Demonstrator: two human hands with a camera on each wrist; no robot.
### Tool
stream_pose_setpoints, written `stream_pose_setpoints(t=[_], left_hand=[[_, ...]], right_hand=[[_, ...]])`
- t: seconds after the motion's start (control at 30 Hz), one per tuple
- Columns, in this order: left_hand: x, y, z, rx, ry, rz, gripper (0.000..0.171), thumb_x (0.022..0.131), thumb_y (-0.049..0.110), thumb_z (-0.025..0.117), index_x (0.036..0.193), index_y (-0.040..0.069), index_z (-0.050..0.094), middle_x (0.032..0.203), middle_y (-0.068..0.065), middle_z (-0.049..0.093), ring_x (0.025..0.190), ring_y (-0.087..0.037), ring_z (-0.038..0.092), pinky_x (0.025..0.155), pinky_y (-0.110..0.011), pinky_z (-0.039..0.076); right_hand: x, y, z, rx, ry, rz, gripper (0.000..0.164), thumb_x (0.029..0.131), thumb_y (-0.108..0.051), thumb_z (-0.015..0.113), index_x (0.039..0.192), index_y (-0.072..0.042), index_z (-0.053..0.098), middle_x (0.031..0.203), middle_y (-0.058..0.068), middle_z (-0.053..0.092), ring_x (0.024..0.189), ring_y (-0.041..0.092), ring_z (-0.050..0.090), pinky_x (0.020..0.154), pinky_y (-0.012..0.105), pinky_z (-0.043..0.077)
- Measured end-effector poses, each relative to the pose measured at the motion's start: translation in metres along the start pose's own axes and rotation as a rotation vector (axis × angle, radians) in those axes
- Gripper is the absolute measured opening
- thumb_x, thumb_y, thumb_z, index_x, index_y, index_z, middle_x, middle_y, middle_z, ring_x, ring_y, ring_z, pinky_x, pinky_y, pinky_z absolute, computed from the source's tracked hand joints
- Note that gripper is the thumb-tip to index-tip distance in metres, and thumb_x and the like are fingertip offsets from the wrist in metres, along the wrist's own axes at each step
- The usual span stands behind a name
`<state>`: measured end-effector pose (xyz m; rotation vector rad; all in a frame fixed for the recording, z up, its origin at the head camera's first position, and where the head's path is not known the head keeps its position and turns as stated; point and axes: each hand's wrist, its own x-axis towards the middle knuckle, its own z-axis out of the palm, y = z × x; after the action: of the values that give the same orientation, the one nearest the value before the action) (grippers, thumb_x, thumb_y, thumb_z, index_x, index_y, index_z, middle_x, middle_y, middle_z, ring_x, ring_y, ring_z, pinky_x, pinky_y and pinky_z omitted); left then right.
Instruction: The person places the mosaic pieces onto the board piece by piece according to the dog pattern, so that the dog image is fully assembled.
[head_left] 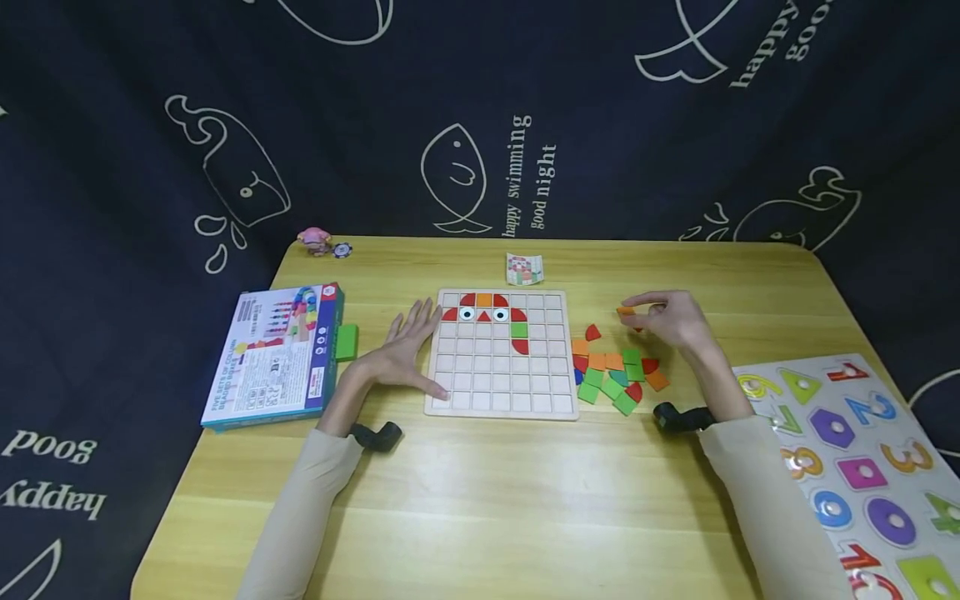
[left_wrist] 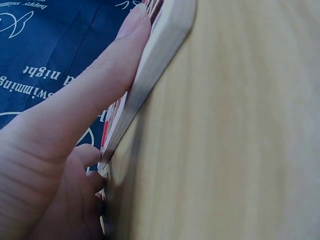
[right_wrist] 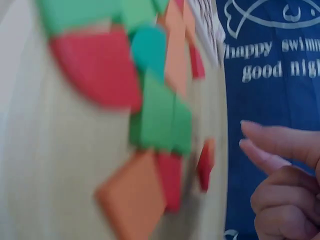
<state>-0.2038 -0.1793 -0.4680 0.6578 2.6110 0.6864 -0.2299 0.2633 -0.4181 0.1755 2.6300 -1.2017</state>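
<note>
A square wooden grid board (head_left: 495, 362) lies flat, with red, orange, green and eye pieces in its upper cells. My left hand (head_left: 401, 354) is spread at its left side, fingers along the edge and thumb (left_wrist: 107, 85) touching the near corner. Right of the board, my right hand (head_left: 671, 321) hovers with thumb and index finger extended above an orange piece (head_left: 625, 311). Its fingertips (right_wrist: 250, 131) show a gap with nothing between them in the right wrist view. A red piece (right_wrist: 204, 172) lies below them, beside a loose cluster of green tiles (head_left: 592, 377).
A small pattern card (head_left: 524, 269) lies behind the board. At the left are a boxed toy set (head_left: 273, 350), a green block (head_left: 347, 342) and a pink figurine (head_left: 315, 240). A number-and-shape puzzle board (head_left: 847, 442) covers the right side of the table.
</note>
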Motion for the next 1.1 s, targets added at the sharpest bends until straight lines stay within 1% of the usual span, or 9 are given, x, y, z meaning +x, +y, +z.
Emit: stream_pose_setpoints(t=[0.13, 0.27, 0.43, 0.5, 0.63, 0.77, 0.87, 0.97, 1.1], left_hand=[[0.000, 0.001, 0.000, -0.001, 0.000, 0.005, 0.143, 0.057, 0.065, 0.082, 0.156, 0.014, -0.008, 0.162, -0.012, -0.021, 0.149, -0.030, -0.022, 0.120, -0.057, -0.012], [-0.001, 0.000, -0.001, -0.003, 0.000, 0.001, 0.143, 0.057, 0.067, 0.082, 0.156, 0.016, -0.009, 0.162, -0.011, -0.021, 0.149, -0.029, -0.022, 0.121, -0.055, -0.013], [0.001, -0.002, 0.000, 0.012, 0.004, 0.010, 0.143, 0.057, 0.068, 0.081, 0.156, 0.016, -0.008, 0.162, -0.010, -0.021, 0.149, -0.029, -0.022, 0.120, -0.056, -0.012], [0.001, -0.002, 0.001, 0.015, 0.004, 0.011, 0.142, 0.057, 0.068, 0.081, 0.156, 0.016, -0.008, 0.162, -0.010, -0.021, 0.149, -0.029, -0.022, 0.120, -0.056, -0.012], [0.000, -0.001, 0.001, 0.008, 0.004, 0.009, 0.143, 0.057, 0.068, 0.081, 0.156, 0.015, -0.008, 0.161, -0.011, -0.021, 0.149, -0.029, -0.022, 0.120, -0.056, -0.012], [-0.002, 0.000, 0.000, -0.008, 0.011, 0.011, 0.143, 0.057, 0.065, 0.083, 0.156, 0.014, -0.008, 0.162, -0.012, -0.020, 0.149, -0.029, -0.022, 0.120, -0.055, -0.012], [-0.003, 0.001, 0.000, -0.005, 0.011, 0.014, 0.143, 0.057, 0.065, 0.083, 0.156, 0.014, -0.008, 0.162, -0.013, -0.020, 0.149, -0.030, -0.022, 0.120, -0.056, -0.012], [-0.003, 0.001, 0.000, 0.003, 0.012, 0.018, 0.142, 0.058, 0.065, 0.082, 0.156, 0.014, -0.008, 0.162, -0.013, -0.020, 0.149, -0.030, -0.021, 0.120, -0.057, -0.011], [-0.002, 0.001, 0.001, 0.005, 0.013, 0.015, 0.143, 0.057, 0.066, 0.082, 0.156, 0.015, -0.008, 0.162, -0.012, -0.020, 0.149, -0.030, -0.021, 0.121, -0.056, -0.012]], right_hand=[[0.003, 0.018, -0.010, 0.014, 0.003, 0.069, 0.050, 0.082, -0.025, 0.076, 0.127, -0.009, 0.062, 0.068, -0.010, 0.051, 0.067, 0.014, 0.045, 0.064, 0.027, 0.036], [0.008, 0.025, -0.009, 0.014, -0.016, 0.108, 0.055, 0.081, -0.028, 0.077, 0.129, -0.009, 0.060, 0.075, -0.005, 0.060, 0.081, 0.019, 0.047, 0.077, 0.030, 0.034], [0.009, 0.026, -0.005, 0.019, 0.020, 0.109, 0.049, 0.082, -0.029, 0.077, 0.121, -0.003, 0.063, 0.118, 0.016, 0.059, 0.110, 0.029, 0.045, 0.091, 0.038, 0.035], [0.007, 0.027, -0.003, 0.000, 0.038, 0.104, 0.047, 0.082, -0.031, 0.077, 0.115, -0.001, 0.064, 0.128, 0.019, 0.055, 0.117, 0.031, 0.043, 0.094, 0.041, 0.035], [0.004, 0.030, -0.001, -0.033, 0.043, 0.115, 0.048, 0.081, -0.039, 0.077, 0.110, -0.002, 0.067, 0.125, 0.020, 0.061, 0.117, 0.032, 0.047, 0.092, 0.040, 0.036], [0.003, 0.032, 0.000, -0.059, 0.028, 0.129, 0.049, 0.080, -0.041, 0.076, 0.109, -0.002, 0.067, 0.119, 0.017, 0.059, 0.107, 0.029, 0.046, 0.081, 0.035, 0.036], [0.001, 0.030, 0.000, -0.068, 0.019, 0.121, 0.049, 0.083, -0.042, 0.073, 0.112, -0.002, 0.068, 0.121, 0.018, 0.058, 0.107, 0.028, 0.045, 0.080, 0.034, 0.038], [-0.003, 0.024, 0.000, -0.043, -0.004, 0.090, 0.051, 0.089, -0.043, 0.066, 0.119, -0.002, 0.066, 0.133, 0.021, 0.056, 0.122, 0.034, 0.045, 0.095, 0.044, 0.042], [-0.012, 0.007, 0.009, 0.076, -0.054, 0.058, 0.055, 0.091, -0.045, 0.063, 0.126, -0.002, 0.062, 0.142, 0.020, 0.051, 0.136, 0.036, 0.039, 0.113, 0.055, 0.032]])
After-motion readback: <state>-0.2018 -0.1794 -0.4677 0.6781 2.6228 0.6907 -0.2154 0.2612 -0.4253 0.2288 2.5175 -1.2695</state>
